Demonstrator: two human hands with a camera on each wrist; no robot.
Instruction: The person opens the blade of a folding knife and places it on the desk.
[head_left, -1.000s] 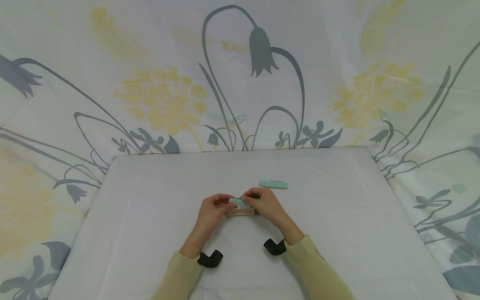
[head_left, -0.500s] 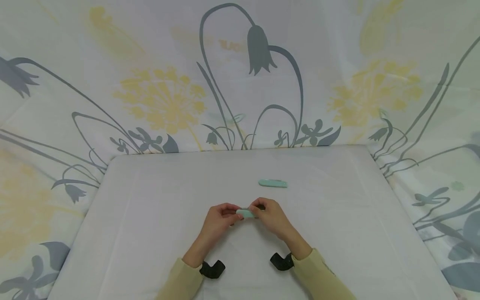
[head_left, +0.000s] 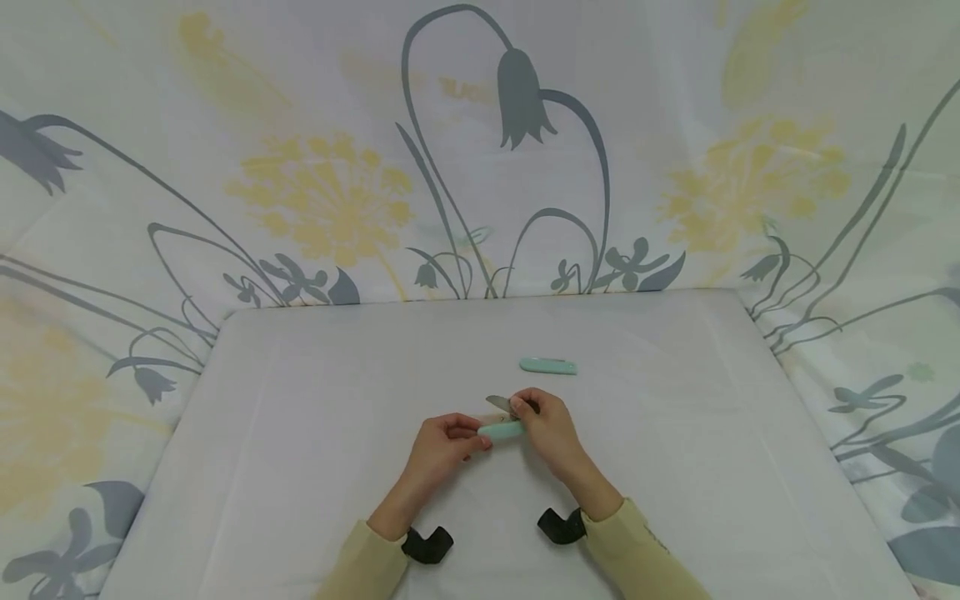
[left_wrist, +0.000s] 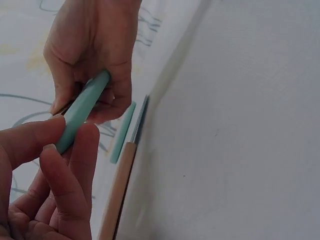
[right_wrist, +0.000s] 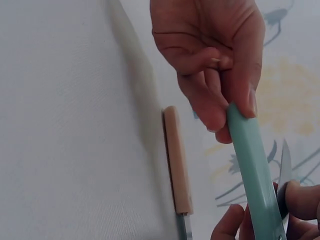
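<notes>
Between both hands is a folding knife with a mint-green handle [head_left: 501,430]. Its blade [head_left: 499,404] stands partly swung out from the handle. My left hand [head_left: 444,442] pinches the handle's left end between thumb and fingertips. At the other end, my right hand [head_left: 551,425] holds the knife, its thumb and finger pinching the blade, as the right wrist view shows at the blade [right_wrist: 285,165]. Below the held knife lies a knife with a light wooden handle [right_wrist: 177,160] on the table, mostly hidden in the head view.
A second mint-green folding knife [head_left: 548,366], folded, lies farther back on the white-covered table [head_left: 337,358]. Flower-patterned cloth [head_left: 465,167] rises along the table's back and sides. Black wrist mounts [head_left: 427,546] sit at the sleeves.
Both hands have drawn the knife nearer the body and slightly right. The blade, folded in at first, has swung outward in the right hand's pinch. The knife farther back has stayed put.
</notes>
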